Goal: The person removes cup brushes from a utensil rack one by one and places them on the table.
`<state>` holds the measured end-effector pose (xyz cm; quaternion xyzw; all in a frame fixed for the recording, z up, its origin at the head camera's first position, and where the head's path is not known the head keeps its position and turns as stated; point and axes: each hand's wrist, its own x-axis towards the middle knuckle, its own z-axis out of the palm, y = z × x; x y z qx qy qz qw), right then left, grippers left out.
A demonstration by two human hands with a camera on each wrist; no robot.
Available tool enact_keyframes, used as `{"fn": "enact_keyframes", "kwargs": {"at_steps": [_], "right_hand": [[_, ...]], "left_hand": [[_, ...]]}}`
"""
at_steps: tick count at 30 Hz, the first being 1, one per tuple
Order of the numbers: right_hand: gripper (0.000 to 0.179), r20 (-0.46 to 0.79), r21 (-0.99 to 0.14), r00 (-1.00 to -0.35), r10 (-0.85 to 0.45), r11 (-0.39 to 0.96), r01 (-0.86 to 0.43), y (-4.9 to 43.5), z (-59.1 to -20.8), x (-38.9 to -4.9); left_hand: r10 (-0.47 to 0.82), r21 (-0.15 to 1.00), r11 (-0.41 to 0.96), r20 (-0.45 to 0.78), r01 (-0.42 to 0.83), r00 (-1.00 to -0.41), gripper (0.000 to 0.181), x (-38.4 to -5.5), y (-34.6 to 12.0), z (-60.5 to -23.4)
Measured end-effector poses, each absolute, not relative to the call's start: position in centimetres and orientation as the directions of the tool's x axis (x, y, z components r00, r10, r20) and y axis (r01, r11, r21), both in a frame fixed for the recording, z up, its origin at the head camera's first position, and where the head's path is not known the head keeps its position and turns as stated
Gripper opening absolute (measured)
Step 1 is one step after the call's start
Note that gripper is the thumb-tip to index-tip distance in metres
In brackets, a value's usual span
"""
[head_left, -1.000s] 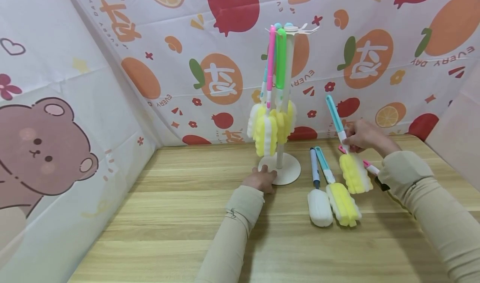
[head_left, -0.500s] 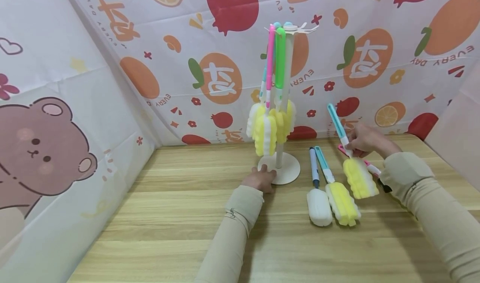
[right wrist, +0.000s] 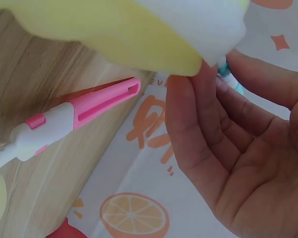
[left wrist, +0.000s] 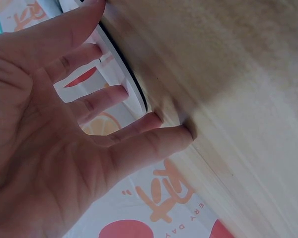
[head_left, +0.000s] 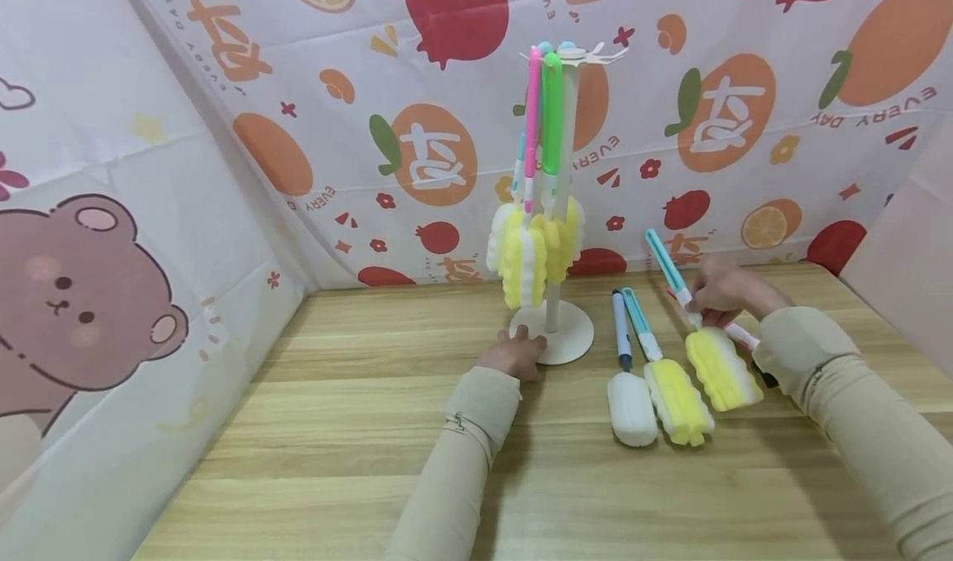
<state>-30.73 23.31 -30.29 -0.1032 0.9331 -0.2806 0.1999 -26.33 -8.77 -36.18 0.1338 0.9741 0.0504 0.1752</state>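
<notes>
My right hand [head_left: 725, 290] pinches the neck of a teal-handled sponge bottle brush [head_left: 724, 369]. The brush tilts, handle up and back, its yellow-white sponge low over the table. In the right wrist view the sponge [right wrist: 114, 34] covers the fingertips in part. A pink-handled brush [right wrist: 104, 101] lies beneath. My left hand [head_left: 514, 354] touches the round base [head_left: 572, 333] of a white stand; in the left wrist view its fingers [left wrist: 156, 144] are spread at the base's rim [left wrist: 121, 62]. From the stand's hooks hang several sponge brushes, with pink [head_left: 533, 114] and green [head_left: 552, 114] handles among them.
Left of the held brush lie a teal-handled sponge brush [head_left: 679, 400] and a white sponge brush with a lilac handle [head_left: 633, 408]. More brushes lie partly hidden under my right forearm. A fruit-printed cloth [head_left: 335, 89] hangs behind the wooden table [head_left: 335, 429].
My right hand has lowered the teal-handled brush toward the table, slightly right and nearer me. My left hand has stayed at the stand's base.
</notes>
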Motion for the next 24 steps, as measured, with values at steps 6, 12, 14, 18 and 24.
{"fn": "enact_keyframes", "kwargs": {"at_steps": [6,12,14,18,24], "right_hand": [[0.017,-0.356,-0.543,-0.883,-0.307,0.837,-0.071,23.2,-30.5,-30.5],[0.017,-0.389,-0.531,-0.868,-0.308,0.845,-0.063,23.2,-30.8,-30.5],[0.018,-0.391,-0.526,-0.868,-0.306,0.848,-0.061,23.2,-30.9,-30.4],[0.019,-0.392,-0.524,-0.866,-0.311,0.849,-0.068,23.3,-31.1,-30.4],[0.019,-0.407,-0.524,-0.854,-0.323,0.849,-0.071,23.3,-31.3,-30.3]], "left_hand": [[0.27,0.15,0.961,-0.334,0.232,-0.903,0.054,-26.3,-8.8,-36.2],[0.264,0.144,0.963,-0.335,0.228,-0.904,0.055,-26.3,-8.8,-36.2],[0.262,0.148,0.963,-0.337,0.224,-0.904,0.056,-26.2,-8.8,-36.2],[0.259,0.153,0.964,-0.334,0.22,-0.906,0.056,-26.2,-8.8,-36.1],[0.26,0.143,0.964,-0.334,0.224,-0.906,0.055,-26.3,-8.8,-36.2]]}}
